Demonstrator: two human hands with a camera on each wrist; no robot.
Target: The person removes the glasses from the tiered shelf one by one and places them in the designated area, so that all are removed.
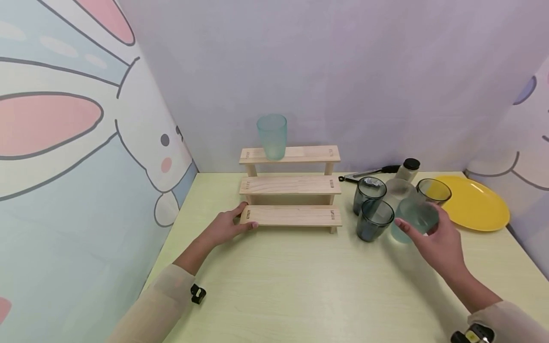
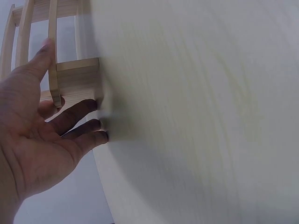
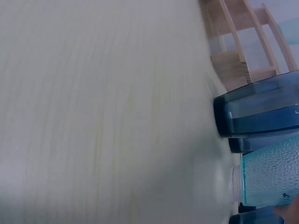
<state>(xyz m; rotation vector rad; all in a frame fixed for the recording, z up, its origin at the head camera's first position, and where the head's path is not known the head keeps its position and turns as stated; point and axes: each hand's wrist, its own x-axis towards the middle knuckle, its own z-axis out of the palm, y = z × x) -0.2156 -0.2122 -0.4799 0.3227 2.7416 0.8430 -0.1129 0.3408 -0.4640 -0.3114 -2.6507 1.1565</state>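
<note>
A three-tier wooden rack [image 1: 291, 186] stands on the table, a frosted teal cup [image 1: 273, 138] upright on the left of its top shelf. My left hand [image 1: 226, 227] pinches the left end of the lowest shelf, thumb and fingers around its corner [image 2: 58, 77]. On the right, my right hand [image 1: 439, 238] grips a second teal cup [image 1: 413, 219] by its side. This cup has a textured wall [image 3: 271, 172] in the right wrist view, where only a bit of the hand shows. Two dark blue-grey glasses [image 1: 373, 221] stand immediately left of it.
Behind the gripped cup are a clear glass [image 1: 396, 187], another dark glass [image 1: 435, 190] and a black-capped jar [image 1: 409, 169]. A yellow plate [image 1: 489, 207] lies at the far right. A black-handled utensil [image 1: 373, 172] lies along the back edge, near the wall.
</note>
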